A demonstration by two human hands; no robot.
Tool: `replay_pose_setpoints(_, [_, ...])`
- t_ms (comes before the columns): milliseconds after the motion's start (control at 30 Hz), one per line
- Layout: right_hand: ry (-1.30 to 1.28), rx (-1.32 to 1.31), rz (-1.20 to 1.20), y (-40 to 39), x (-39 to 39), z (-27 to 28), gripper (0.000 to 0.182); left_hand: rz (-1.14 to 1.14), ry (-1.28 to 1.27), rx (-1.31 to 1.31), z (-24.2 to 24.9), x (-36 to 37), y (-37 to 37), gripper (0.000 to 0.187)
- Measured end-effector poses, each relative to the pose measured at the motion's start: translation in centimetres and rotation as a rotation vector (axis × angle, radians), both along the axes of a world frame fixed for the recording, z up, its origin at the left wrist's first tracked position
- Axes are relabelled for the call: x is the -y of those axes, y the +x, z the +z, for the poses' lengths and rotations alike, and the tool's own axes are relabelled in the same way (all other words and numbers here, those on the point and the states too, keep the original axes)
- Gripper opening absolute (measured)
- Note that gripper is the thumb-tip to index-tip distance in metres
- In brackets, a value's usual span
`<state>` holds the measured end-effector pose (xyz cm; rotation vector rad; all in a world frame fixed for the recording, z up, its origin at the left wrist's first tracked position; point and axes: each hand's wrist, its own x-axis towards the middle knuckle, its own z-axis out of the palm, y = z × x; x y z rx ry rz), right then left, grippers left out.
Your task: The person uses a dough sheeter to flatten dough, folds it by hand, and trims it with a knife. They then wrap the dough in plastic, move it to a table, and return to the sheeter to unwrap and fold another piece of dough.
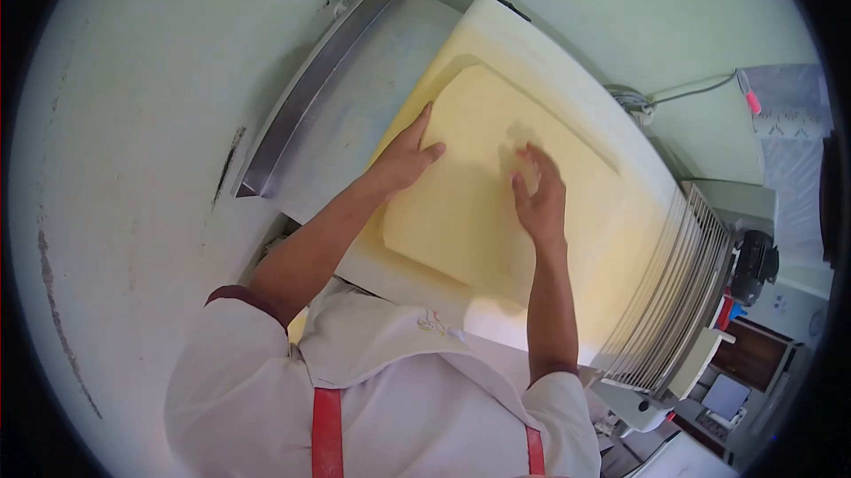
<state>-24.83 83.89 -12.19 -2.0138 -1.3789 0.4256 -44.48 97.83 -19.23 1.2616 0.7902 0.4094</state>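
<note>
A large, thick, pale yellow sheet of dough (479,212) lies flat on the yellow-dusted belt (612,283) of a sheeting machine. At its left edge rests my left hand (406,160), thumb over the top and index finger stretched along the side; the other fingers are mostly hidden. My right hand (542,199) is over the right-hand part of the sheet, with curved fingers and thumb apart and nothing between them. A shadow falls on the dough beside its fingertips, which look slightly blurred.
A metal tray (363,79) with a raised rim adjoins the belt's left end. To the right, a wire guard (660,292) spans the belt, with a dark motor (755,265) beyond it. A coiled cable (631,98) hangs near the wall behind the machine.
</note>
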Motion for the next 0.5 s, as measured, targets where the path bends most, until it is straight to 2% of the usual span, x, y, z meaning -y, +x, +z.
replay_pose_setpoints(33, [0.052, 0.133, 0.042, 1.4, -2.2, -0.7, 0.034, -0.005, 0.118, -0.049, -0.8, -0.2, 0.6, 0.075])
replay_pose_setpoints(67, [0.104, 0.262, 0.081, 2.6, -4.5, -1.2, 0.036, -0.01, 0.1, -0.028, -0.7, -0.3, 0.8, 0.075])
replay_pose_setpoints(133, [0.128, 0.271, 0.123, 3.6, -9.0, -2.0, 0.04, -0.026, 0.063, 0.006, 0.1, -0.3, 0.8, 0.077])
replay_pose_setpoints(233, [-0.047, 0.149, 0.193, 3.8, -12.6, -2.2, 0.038, 0.121, -0.307, -0.05, 3.0, -0.1, 0.9, 0.075])
replay_pose_setpoints(333, [-0.091, 0.226, 0.18, 4.4, -14.6, -2.6, 0.037, 0.044, -0.24, 0.068, 3.3, -1.1, 1.8, 0.069])
replay_pose_setpoints(400, [-0.185, 0.329, 0.179, 4.3, -15.3, -1.1, 0.039, -0.043, -0.134, 0.054, 3.5, -1.0, 2.3, 0.068])
replay_pose_setpoints(500, [-0.288, 0.317, 0.223, 6.2, -16.9, -0.7, 0.046, -0.215, 0.035, -0.117, 4.7, -1.7, 2.8, 0.068])
